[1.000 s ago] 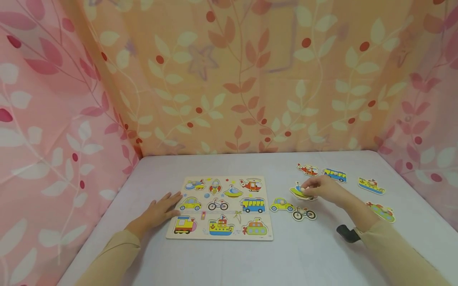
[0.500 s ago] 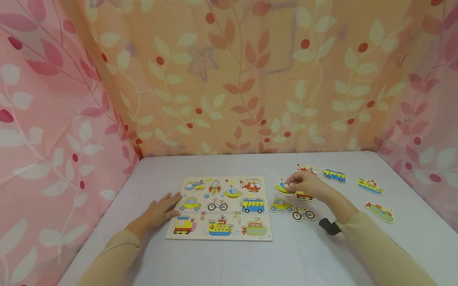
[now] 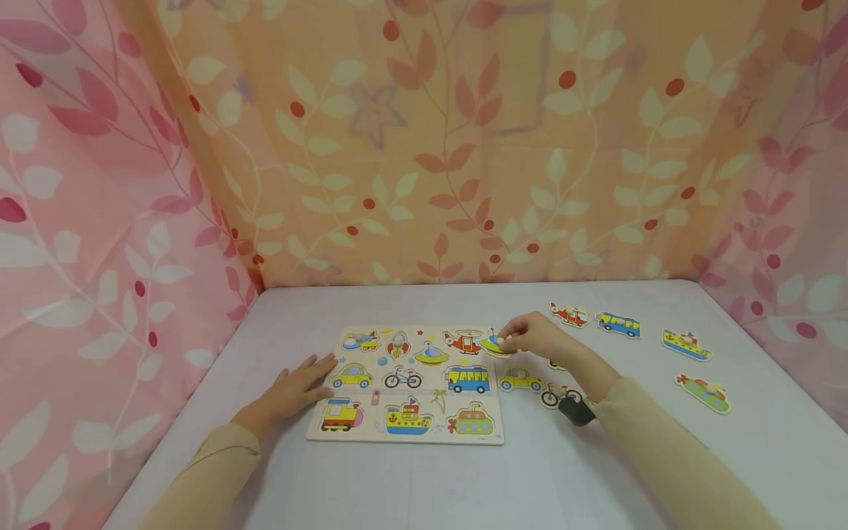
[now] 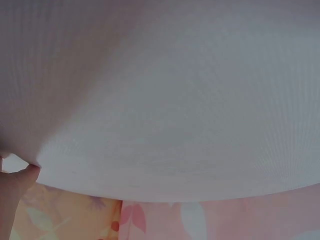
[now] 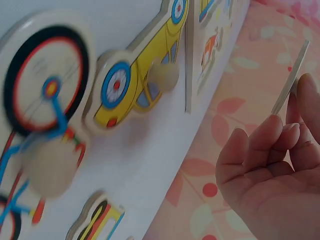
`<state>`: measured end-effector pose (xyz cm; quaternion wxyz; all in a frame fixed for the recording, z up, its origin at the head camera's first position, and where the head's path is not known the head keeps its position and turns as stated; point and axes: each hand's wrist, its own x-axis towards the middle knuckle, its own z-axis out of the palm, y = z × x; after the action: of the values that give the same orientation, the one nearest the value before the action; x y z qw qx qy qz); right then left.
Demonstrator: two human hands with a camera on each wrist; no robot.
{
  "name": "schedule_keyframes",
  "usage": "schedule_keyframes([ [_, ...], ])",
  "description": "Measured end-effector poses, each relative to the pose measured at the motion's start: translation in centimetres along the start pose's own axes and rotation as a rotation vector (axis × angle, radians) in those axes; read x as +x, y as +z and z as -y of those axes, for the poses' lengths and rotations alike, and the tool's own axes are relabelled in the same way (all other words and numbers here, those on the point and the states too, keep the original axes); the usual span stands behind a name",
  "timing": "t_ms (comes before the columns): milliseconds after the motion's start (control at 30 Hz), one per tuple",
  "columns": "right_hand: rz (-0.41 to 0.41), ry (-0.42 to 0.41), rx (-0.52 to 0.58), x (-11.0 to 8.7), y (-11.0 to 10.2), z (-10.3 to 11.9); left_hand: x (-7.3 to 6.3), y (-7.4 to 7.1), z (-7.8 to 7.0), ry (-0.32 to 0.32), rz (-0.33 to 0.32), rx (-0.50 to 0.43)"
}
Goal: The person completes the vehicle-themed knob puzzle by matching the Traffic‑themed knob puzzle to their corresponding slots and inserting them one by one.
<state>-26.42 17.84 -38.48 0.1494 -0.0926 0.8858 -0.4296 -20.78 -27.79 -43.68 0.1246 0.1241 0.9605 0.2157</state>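
Note:
In the head view my left hand (image 3: 291, 390) lies on the left edge of the wooden puzzle board (image 3: 433, 380), fingers relaxed. Only its fingertips (image 4: 31, 172) appear at the corner of the left wrist view. My right hand (image 3: 539, 340) pinches a flying saucer puzzle piece (image 3: 492, 344) by its knob. The piece overlaps the board's upper right corner, beside the helicopter picture (image 3: 466, 343). Seen from the right wrist, the held piece is a thin tilted edge (image 5: 292, 77) above the fingers. The board's saucer picture (image 3: 432, 355) is left of the helicopter.
Right of the board lie a yellow car piece (image 3: 521, 378) and a bicycle piece (image 3: 561, 396). A train piece (image 5: 97, 217) is mostly hidden by the right arm. Farther out are helicopter (image 3: 570, 315), bus (image 3: 619, 324), ship (image 3: 687, 344) and submarine pieces (image 3: 702, 394).
My right hand has carried the flying saucer piece leftward, from over the train piece to the board's upper right corner. My left hand has stayed in place.

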Motion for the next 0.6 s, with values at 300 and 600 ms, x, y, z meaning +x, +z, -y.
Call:
schedule_keyframes([
  [300,0.002,0.005,0.029,1.7,2.3,1.2,0.1,-0.1,0.1,0.012,0.004,0.008],
  [600,0.014,0.029,0.083,3.2,4.7,2.1,0.2,0.0,0.3,0.021,0.004,0.007],
])
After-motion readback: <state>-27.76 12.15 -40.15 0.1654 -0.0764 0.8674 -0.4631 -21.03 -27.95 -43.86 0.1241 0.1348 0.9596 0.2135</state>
